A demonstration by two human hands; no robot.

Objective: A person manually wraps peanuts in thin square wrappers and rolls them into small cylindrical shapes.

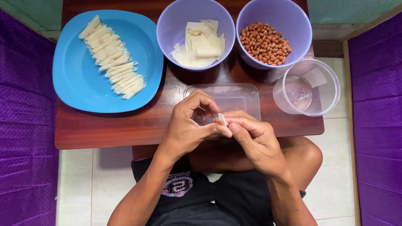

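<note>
A low wooden table [125, 125] carries five containers. At the far left lies a blue plate [75, 79] bearing a diagonal row of pale rolled wrappers [112, 57]. Beside it stands a lilac bowl [167, 29] holding loose flat wrapper sheets [199, 45]. To its right, a second lilac bowl [293, 21] holds red-brown peanuts [264, 43]. Near the right edge stands a clear round cup [326, 75] with a small amount of liquid; a pale rectangular label shows on its inner wall. A clear rectangular tray [238, 98] sits at the near edge, directly behind the hands.

The left hand [186, 127] and right hand [255, 140] meet just above the near table edge. Both are curled, fingers bent inward. A small wrapper piece [222, 119] is pinched between the thumb and fingertips of both hands, standing roughly upright at their junction. The left index finger arches over it.
</note>
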